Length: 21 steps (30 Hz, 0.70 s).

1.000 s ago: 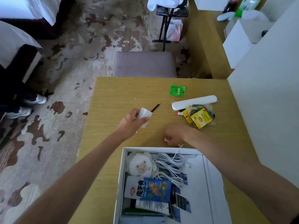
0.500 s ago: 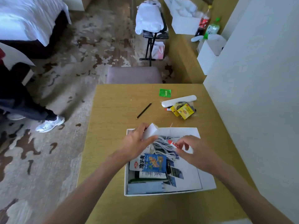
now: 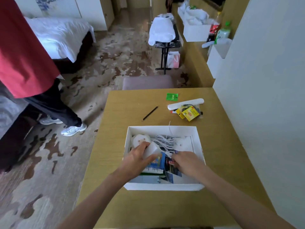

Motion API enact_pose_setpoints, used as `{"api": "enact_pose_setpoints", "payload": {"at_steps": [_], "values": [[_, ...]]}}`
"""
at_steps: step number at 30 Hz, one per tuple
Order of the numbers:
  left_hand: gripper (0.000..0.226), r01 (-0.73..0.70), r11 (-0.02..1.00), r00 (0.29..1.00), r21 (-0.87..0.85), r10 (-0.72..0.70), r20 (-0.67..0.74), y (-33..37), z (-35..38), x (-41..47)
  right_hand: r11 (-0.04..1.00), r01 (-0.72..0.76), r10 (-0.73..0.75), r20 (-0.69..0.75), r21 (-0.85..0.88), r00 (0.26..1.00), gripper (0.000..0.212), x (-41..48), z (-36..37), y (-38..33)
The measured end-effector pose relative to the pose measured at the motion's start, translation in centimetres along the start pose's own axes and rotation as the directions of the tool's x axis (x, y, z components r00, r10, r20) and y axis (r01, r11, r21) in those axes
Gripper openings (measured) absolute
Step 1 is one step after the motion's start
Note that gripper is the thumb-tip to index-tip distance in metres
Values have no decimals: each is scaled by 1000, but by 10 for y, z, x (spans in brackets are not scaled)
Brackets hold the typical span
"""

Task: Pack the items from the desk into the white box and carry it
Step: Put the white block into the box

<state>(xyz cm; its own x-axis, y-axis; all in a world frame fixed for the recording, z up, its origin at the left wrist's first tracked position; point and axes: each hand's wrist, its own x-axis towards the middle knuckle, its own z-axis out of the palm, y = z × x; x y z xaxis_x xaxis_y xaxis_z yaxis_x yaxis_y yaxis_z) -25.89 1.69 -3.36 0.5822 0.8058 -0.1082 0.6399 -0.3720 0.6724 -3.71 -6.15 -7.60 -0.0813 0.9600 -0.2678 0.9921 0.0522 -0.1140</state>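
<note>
Both hands work inside the white box [image 3: 162,187], which sits on the table [image 3: 118,162] at its near centre. The left hand [image 3: 137,160] is closed around a small white carton [image 3: 152,150], held low over the box contents, apparently for release. The right hand [image 3: 185,162] pinches a small red item [image 3: 170,162], seemingly seating it among the contents. In the box: a blue snack packet [image 3: 159,161], a coiled white cable [image 3: 165,142] and a round white plush [image 3: 139,140] at the far-left corner. Beyond the box remain a black pencil [image 3: 150,113], yellow tea bags [image 3: 189,114], a white case [image 3: 185,104] and a green sachet [image 3: 172,96].
</note>
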Motion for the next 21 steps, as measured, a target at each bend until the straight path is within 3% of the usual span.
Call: {"api": "enact_pose_setpoints", "payload": {"at_steps": [5,9,10,12,14,18,21], "values": [[33,20,1000,1000,-19,-20,14,4,12,-13,996,39,-36,-39,81,999,2,1,2,-2],[31,63,997,995,-45,-59,82,8,15,-12,973,-28,49,-86,228,995,12,-11,1,3],[32,64,997,993,-46,-59,102,9,15,-11,924,-64,100,-76,377,992,18,-15,-3,3],[35,48,997,989,-60,-39,141,14,20,-9,675,-125,141,38,727,989,30,-21,-17,1],[39,10,998,986,-63,1,166,21,27,-9,464,-169,86,145,869,986,39,-26,-29,-2],[39,-155,988,968,22,147,202,32,45,-7,408,-184,98,157,894,983,42,-35,-36,-4],[40,-133,991,934,8,123,336,33,47,0,370,-289,117,265,883,957,38,-39,-33,1]]}}
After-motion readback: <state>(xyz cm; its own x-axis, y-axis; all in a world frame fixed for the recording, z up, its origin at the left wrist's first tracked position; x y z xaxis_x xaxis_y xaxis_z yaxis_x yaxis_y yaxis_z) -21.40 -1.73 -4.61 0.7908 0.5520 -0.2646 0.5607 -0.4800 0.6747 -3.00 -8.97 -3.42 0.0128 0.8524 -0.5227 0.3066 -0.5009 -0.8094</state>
